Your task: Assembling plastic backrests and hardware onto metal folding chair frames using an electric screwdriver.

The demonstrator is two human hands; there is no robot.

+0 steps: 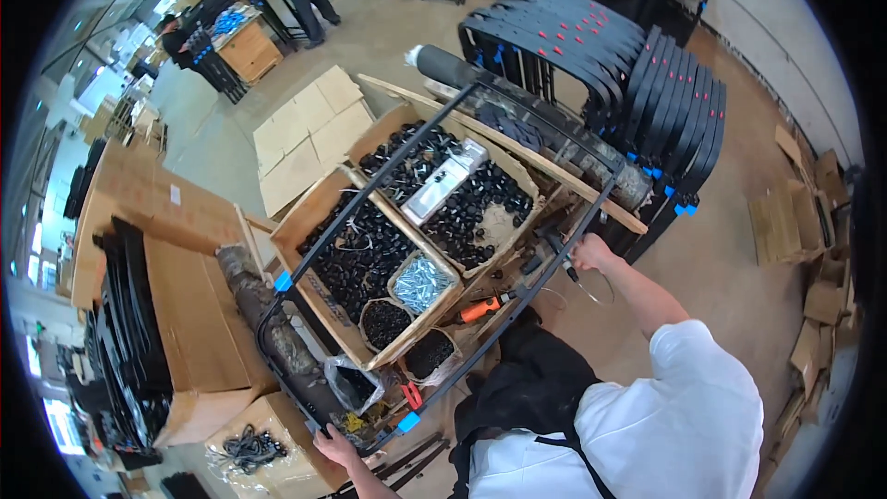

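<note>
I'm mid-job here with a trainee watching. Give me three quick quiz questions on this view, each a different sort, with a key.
1. Which hand is nearer the orange tool?
2. True or false: the silvery metal pieces lie loose on the floor.
3. Fill in the colour: the tags on the black frame are ____.

Key:
1. The right hand.
2. False; they sit inside a wooden bin.
3. Blue.
</note>
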